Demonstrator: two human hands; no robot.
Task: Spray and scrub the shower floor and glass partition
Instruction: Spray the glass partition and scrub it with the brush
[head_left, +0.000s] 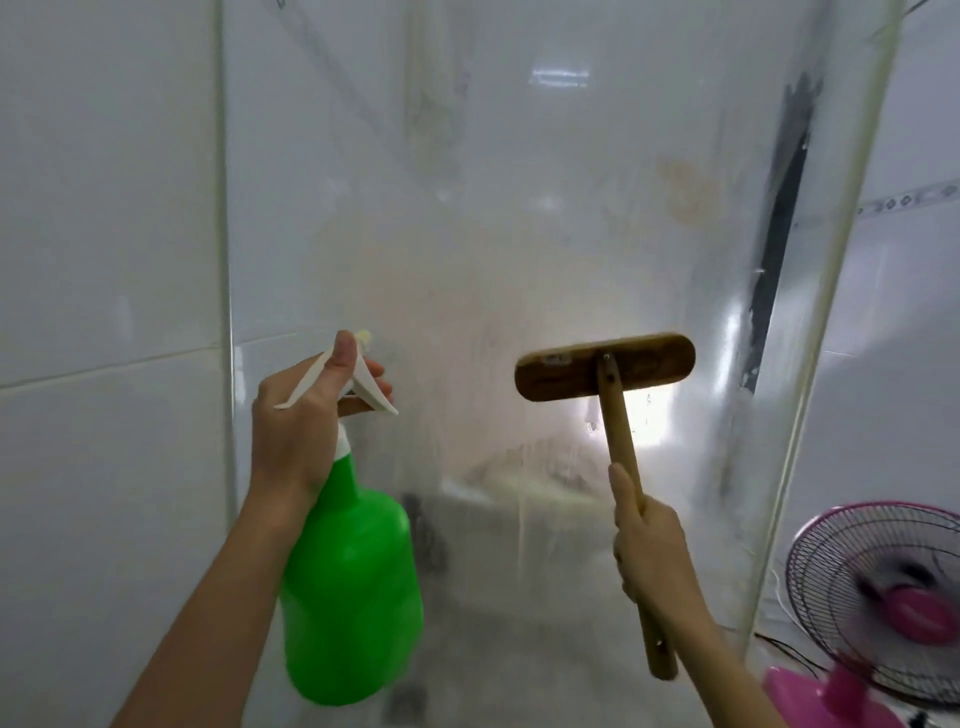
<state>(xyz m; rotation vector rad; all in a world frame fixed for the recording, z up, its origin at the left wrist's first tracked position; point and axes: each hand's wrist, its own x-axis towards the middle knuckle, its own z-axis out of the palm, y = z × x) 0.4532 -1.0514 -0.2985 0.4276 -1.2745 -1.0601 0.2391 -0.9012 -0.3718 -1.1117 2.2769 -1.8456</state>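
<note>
Spray bottle (353, 587), green plastic, white trigger head (363, 387). Held up on the left, near the glass partition (519, 208), nozzle toward the pane. The opaque body hides the fill, so weight is a guess: light to middling. Walls are stiff and smooth, probably slick when wet. The soundest hold is the narrow neck under the trigger, where it is taken now.

Left hand (296, 431): grasps the neck, thumb lying up along the top of the head, fingers curled over the trigger. The forearm rises from the lower left.

Scrub brush (605, 366), wooden, with a long handle (621, 441). On the right, head crosswise, flat back facing the room, bristle side toward the glass. Whether the bristles touch the pane cannot be told. Judged rigid and fairly light; bare wood should grip well, and a mid-handle hold gives good leverage.

Right hand (652, 551): fingers clenched round the handle about midway, thumb laid up the shaft, butt end showing below the hand. The forearm rises from the lower right.

Glass partition: upright, straight ahead, clouded with film and streaks, with a dark strip toward its right edge. Hard, slippery and breakable, so even pressure seems wise.

Tiled wall (104, 260): far left.

Pink fan (883, 597): lower right, past the partition's edge.

Shower floor: not plainly in view.
</note>
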